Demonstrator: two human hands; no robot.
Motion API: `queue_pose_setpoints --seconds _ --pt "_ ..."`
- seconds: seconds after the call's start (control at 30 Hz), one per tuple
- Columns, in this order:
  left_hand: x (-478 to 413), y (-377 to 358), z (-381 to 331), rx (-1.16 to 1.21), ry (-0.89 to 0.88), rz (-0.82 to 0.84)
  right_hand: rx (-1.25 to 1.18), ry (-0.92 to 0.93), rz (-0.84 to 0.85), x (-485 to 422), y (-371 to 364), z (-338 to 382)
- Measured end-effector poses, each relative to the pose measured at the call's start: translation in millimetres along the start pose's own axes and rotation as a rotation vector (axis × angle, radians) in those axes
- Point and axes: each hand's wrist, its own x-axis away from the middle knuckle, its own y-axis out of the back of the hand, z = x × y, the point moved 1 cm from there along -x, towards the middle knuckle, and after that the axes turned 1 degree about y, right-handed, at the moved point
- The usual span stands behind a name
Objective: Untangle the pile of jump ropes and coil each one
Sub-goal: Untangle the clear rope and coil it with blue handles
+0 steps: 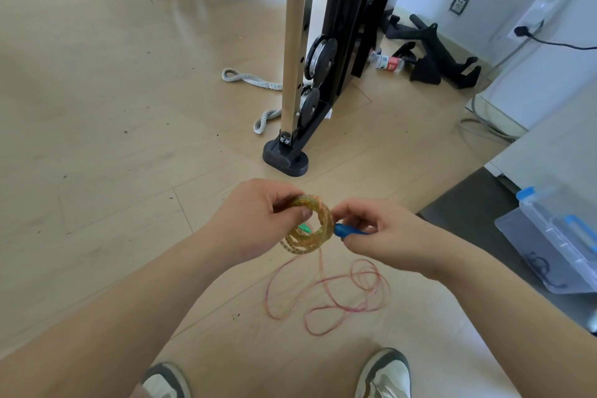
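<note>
Floor (97, 139): pale wood-look boards with scattered dark specks. A dark mat (468, 203) lies at 3 o'clock and white walls stand at 1 to 2 o'clock. A black-and-steel gym machine (323, 42) stands at 12 o'clock, its top cut off by the frame. A grey rope (248, 79) lies just beside its post, partly hidden behind it. A bottle (389, 63) (label unreadable) and black bars (433, 52) lie at 1 o'clock, below a socket (458, 4). A plug (520, 31) sits in a white fitting at 2 o'clock. A clear box (517, 229) with blue latches rests at 4 o'clock; its contents are hard to make out. At centre, the left hand (258, 220) grips a yellowish coil (326, 220) in the air, thumb and curled fingers clamped on its 10 o'clock side. The right hand (381, 236) pinches a blue handle (344, 231) at the coil's 3 o'clock. A green handle (304, 228) shows only as a tip inside the ring. A pink rope (267, 294) lies in loose loops at 6 o'clock. One strand rises toward the coil; the join cannot be made out. Two shoes (386, 371) are cut by the lower edge.
</note>
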Motion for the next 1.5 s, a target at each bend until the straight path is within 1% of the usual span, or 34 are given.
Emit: queue_pose_setpoints --seconds 0.07,0.1,0.2,0.3,0.4,0.43,0.5,0.57,0.63,0.73,0.8,0.83,0.9,0.93,0.97,1.03,1.07,1.13,1.2,1.23,1.27,1.37,1.47,1.5 --pt "-5 -7 0 0.002 0.001 0.001 -0.216 -0.041 0.012 -7 1 -4" --pt "-8 -10 -1 0.005 -0.009 0.012 -0.278 -0.031 0.006 -11 2 -6" --pt "-20 -20 -7 0.028 -0.049 0.012 -0.311 -0.001 -0.100 -25 -1 -15" --pt "-43 -26 -12 0.079 -0.038 -0.003 -0.356 0.006 -0.149 -39 9 -27" --pt "-66 -32 -19 0.159 0.077 0.000 -0.373 -0.047 -0.194 -50 31 -39" --pt "-72 -33 -25 0.150 0.101 0.010 -0.384 -0.079 -0.225 -50 38 -41" --pt "-80 -26 -43 0.089 0.091 0.024 -0.421 -0.140 -0.307 -48 55 -37" --pt "-88 -9 -72 -0.039 0.050 0.017 -0.503 -0.195 -0.372 -39 84 -26" --pt "-94 9 -111 -0.181 0.025 0.028 -0.556 -0.225 -0.387 -21 120 -4" --pt "-95 32 -182 -0.288 0.018 0.000 -0.570 -0.252 -0.452 15 178 36" --pt "-89 48 -230 -0.286 0.077 -0.064 -0.612 -0.278 -0.554 40 212 62" --pt "-84 56 -253 -0.306 0.131 -0.059 -0.653 -0.288 -0.602 52 226 75" --pt "-73 68 -296 -0.351 0.264 0.050 -0.738 -0.314 -0.672 76 252 103" --pt "-69 73 -318 -0.282 0.318 0.101 -0.777 -0.325 -0.703 88 264 118" --pt "-67 78 -340 -0.142 0.376 0.122 -0.814 -0.339 -0.738 98 276 132" --pt "-66 91 -382 0.219 0.521 0.081 -0.874 -0.367 -0.819 119 300 161" --pt "-64 98 -401 0.365 0.593 0.060 -0.857 -0.369 -0.855 128 313 175" --pt "-56 109 -435 0.517 0.689 0.096 -0.783 -0.343 -0.891 148 340 202" --pt "-47 113 -472 0.626 0.707 0.205 -0.748 -0.284 -0.857 165 370 231" --pt "-43 114 -491 0.701 0.678 0.231 -0.734 -0.251 -0.825 173 383 244" --pt "-42 116 -511 0.772 0.611 0.231 -0.718 -0.206 -0.800 179 394 256" --pt "-45 133 -565 0.907 0.400 0.203 -0.641 -0.106 -0.800 199 425 285" --pt "-45 152 -602 1.033 0.325 0.245 -0.571 0.004 -0.781 213 447 306" --pt "-43 159 -612 1.027 0.282 0.249 -0.557 0.026 -0.769 215 452 312"
